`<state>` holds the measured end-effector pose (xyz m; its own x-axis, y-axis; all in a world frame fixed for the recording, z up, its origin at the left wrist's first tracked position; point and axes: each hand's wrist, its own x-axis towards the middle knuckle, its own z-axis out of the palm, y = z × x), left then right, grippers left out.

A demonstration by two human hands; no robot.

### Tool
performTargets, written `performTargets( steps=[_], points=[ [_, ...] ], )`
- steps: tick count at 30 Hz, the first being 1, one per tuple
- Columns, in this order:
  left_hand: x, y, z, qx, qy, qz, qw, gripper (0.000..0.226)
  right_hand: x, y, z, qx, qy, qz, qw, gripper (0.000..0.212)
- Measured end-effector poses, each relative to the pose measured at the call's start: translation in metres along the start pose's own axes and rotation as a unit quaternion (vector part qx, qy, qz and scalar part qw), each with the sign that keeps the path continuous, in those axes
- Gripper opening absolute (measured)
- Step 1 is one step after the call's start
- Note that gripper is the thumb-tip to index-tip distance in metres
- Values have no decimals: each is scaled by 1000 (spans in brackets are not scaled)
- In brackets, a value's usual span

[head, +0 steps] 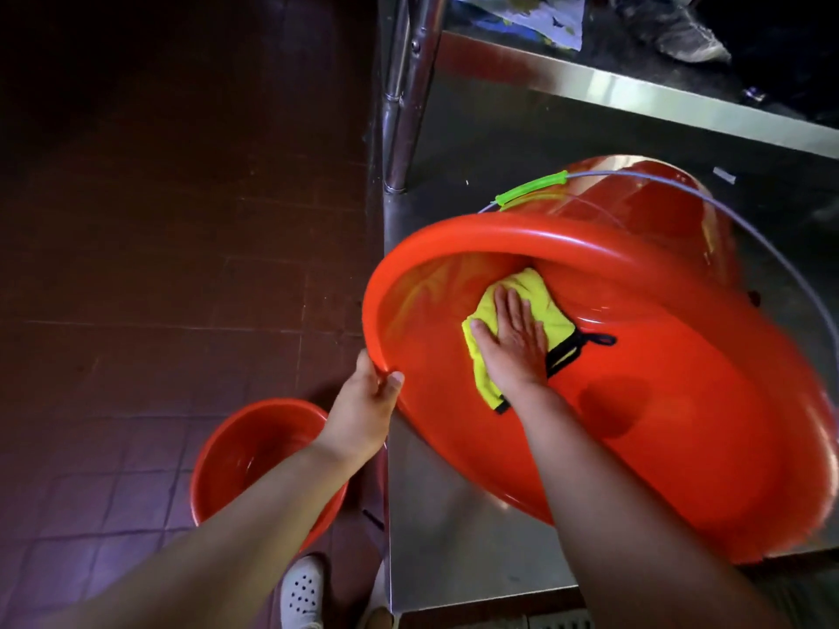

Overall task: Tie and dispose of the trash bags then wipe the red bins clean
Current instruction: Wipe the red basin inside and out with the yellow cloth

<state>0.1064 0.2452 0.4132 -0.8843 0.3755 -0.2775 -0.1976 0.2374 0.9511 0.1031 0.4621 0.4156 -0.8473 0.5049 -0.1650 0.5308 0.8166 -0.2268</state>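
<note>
Left hand point(370, 392) gripping bin point(658, 401) rim, thumb over lip; right hand point(513, 342) flat, fingers spread, pressing cloth point(540, 306) on inner wall. Bin tipped on side on steel shelf point(454, 551): prob. light, stiff, slick plastic w/ wire handle point(772, 238); rim = best hold. 2nd bin point(227, 451) on floor. Cloth soft, bunches easily.

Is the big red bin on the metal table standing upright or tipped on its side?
Tipped on its side. The big red plastic bin lies with its mouth facing the camera on the steel table.
</note>
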Motion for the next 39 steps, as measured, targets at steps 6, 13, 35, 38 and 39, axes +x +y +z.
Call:
performTargets(
  steps=[6, 13, 35, 38, 39],
  points=[
    [-7, 8, 6, -59, 17, 16, 998, 25, -106, -44, 25, 54, 34, -94, 994, 66],
    [-13, 26, 0, 2, 43, 98, 994, 10, -91, -31, 15, 156, 29, -126, 979, 63],
    [0, -2, -6, -152, -12, -60, 986, 25, -70, -49, 22, 44, 37, -38, 998, 64],
    [-1, -3, -6, -131, -3, -52, 990, 28, -117, -51, 31, 8, 34, -105, 994, 64],
    [-1, -3, -7, -128, -5, -51, 991, 27, -121, -49, 32, -6, 32, -110, 993, 65]
  ],
)
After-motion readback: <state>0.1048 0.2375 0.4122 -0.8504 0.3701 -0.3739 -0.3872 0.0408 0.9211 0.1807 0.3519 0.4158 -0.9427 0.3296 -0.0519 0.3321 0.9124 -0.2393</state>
